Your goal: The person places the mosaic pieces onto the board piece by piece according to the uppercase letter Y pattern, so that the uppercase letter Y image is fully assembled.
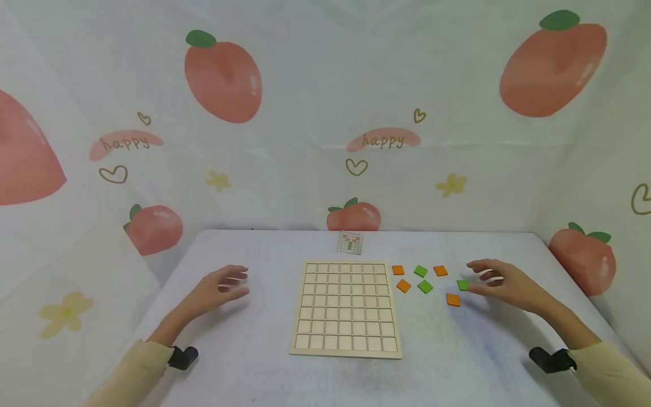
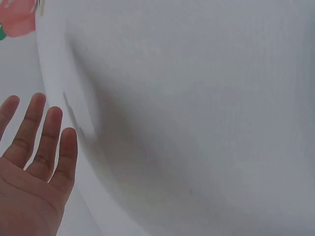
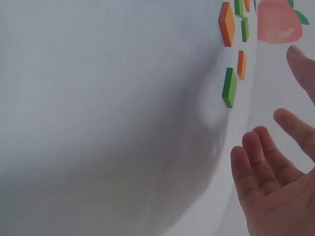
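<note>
A pale wooden grid board (image 1: 346, 308) with square cells lies flat in the middle of the white table. Several small square tiles, orange (image 1: 453, 300) and green (image 1: 425, 286), are scattered to its right. Over the table left of the board, my left hand (image 1: 220, 289) holds nothing, its fingers relaxed and spread in the left wrist view. On the other side my right hand (image 1: 503, 285) hovers with loose fingers, its thumb overlapping the edge of a green tile (image 1: 462, 285) in the head view. The right wrist view shows that hand apart from the green tile (image 3: 229, 88).
Behind the board lies a small paper card (image 1: 350, 242) printed with a coloured grid pattern. A white cloth backdrop (image 1: 305, 113) with peach prints hangs behind and beside the white table (image 1: 244, 362). A black band (image 1: 183, 358) sits on each wrist.
</note>
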{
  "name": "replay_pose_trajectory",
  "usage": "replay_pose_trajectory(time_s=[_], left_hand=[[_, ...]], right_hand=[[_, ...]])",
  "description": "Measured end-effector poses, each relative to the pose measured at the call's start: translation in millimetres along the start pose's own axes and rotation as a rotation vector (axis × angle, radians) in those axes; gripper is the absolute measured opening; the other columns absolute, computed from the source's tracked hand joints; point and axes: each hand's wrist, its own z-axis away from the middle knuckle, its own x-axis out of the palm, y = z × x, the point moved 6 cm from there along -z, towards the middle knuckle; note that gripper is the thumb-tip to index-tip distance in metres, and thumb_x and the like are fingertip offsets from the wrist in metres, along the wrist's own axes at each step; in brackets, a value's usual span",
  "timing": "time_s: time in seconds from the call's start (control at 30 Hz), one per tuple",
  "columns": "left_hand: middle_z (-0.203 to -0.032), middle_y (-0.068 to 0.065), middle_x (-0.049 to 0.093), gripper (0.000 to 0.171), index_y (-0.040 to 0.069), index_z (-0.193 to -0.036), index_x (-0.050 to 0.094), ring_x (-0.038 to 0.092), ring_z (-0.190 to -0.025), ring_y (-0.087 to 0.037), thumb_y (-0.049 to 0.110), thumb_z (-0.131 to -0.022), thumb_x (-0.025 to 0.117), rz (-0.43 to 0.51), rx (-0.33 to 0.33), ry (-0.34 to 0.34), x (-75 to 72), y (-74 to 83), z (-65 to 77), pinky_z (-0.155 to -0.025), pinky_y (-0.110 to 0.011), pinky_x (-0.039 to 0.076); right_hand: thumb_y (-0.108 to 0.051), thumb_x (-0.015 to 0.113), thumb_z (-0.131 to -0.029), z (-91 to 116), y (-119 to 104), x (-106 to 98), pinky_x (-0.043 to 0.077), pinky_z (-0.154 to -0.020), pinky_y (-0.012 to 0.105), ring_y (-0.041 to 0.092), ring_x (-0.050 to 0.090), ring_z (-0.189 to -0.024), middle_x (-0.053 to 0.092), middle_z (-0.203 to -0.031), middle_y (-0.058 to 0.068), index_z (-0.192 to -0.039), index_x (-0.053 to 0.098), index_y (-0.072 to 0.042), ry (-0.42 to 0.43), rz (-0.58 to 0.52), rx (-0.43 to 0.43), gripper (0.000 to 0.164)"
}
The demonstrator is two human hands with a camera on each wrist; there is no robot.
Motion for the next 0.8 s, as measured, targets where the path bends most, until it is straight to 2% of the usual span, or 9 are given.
replay_pose_trajectory(time_s=[0.27, 0.53, 0.8], left_hand=[[-0.126, -0.015, 0.066, 0.060, 0.002, -0.139, 0.056, 0.062, -0.114, -0.037, 0.020, -0.088, 0.083, 0.091, 0.044, -0.009, 10.9, 6.8, -5.5, -0.093, -0.054, 0.051], [-0.128, -0.014, 0.065, 0.065, 0.004, -0.140, 0.055, 0.061, -0.117, -0.035, 0.026, -0.086, 0.085, 0.101, 0.040, -0.040, 23.6, 17.5, -14.6, -0.095, -0.054, 0.050], [-0.129, -0.012, 0.064, 0.068, 0.005, -0.142, 0.055, 0.061, -0.117, -0.034, 0.021, -0.084, 0.086, 0.136, 0.030, -0.077, 36.0, 29.6, -25.3, -0.097, -0.053, 0.049]], right_hand=[[-0.016, 0.082, -0.088, 3.2, 11.0, 1.9, 0.055, -0.080, 0.026, 0.038, 0.063, -0.105, 0.062, -0.126, 0.023, -0.132, 0.059, 0.005, -0.009, -0.055, 0.004, 0.054], [-0.017, 0.084, -0.086, 1.8, 15.8, 3.6, 0.055, -0.079, 0.026, 0.037, 0.062, -0.105, 0.062, -0.126, 0.023, -0.130, 0.061, 0.005, -0.014, -0.062, 0.019, 0.055], [-0.016, 0.084, -0.086, 0.8, 18.1, 6.4, 0.054, -0.081, 0.025, 0.035, 0.062, -0.105, 0.063, -0.125, 0.022, -0.129, 0.062, 0.004, -0.029, -0.085, 0.015, 0.052]])
